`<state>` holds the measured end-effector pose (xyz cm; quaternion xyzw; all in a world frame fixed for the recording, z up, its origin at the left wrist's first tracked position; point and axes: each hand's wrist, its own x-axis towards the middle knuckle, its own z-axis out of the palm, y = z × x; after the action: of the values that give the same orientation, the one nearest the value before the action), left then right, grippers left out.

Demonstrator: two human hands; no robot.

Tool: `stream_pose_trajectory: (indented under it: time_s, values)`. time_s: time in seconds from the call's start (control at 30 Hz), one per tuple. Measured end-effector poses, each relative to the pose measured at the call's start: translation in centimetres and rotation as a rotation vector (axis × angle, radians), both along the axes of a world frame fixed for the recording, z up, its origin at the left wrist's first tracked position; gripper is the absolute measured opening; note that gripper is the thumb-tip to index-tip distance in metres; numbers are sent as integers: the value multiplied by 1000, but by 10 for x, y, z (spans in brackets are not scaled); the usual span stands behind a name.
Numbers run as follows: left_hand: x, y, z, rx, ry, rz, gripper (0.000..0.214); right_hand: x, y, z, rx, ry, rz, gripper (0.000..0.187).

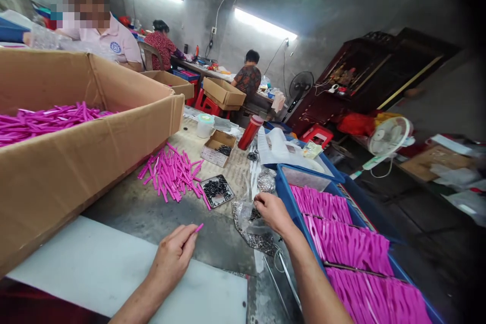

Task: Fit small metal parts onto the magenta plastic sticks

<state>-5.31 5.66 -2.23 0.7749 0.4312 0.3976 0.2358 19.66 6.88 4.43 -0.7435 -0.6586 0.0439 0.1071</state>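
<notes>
My left hand [172, 258] rests on the table over a white board [114, 273], fingers closed round a pink plastic stick [199, 228] whose tip pokes out. My right hand [270, 211] reaches into a clear plastic bag of small metal parts [252, 230], fingers pinched; what they hold is hidden. A loose pile of pink sticks [172, 172] lies ahead of my left hand. Beside the pile sits a small tray of dark metal bits [217, 191].
A big cardboard box [76, 162] full of pink sticks stands at the left. A blue crate [292, 207] with rows of pink sticks is at the right. A small carton [218, 147], a red flask [249, 132] and a white cup [205, 125] stand further back. Three people sit behind.
</notes>
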Motion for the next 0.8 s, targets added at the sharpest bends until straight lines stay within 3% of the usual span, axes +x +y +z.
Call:
stream_pose_trajectory:
  time_s: [0.27, 0.43, 0.8]
  values:
    - [0, 1, -4, -16, 5, -6, 19, -5, -4, -4, 15, 6, -23, 18]
    - [0, 0, -3, -37, 2, -9, 20, -22, 8, 2, 67, -6, 79, 19]
    - [-1, -2, 4, -84, 35, -32, 21, -46, 38, -8, -53, -50, 221, 19]
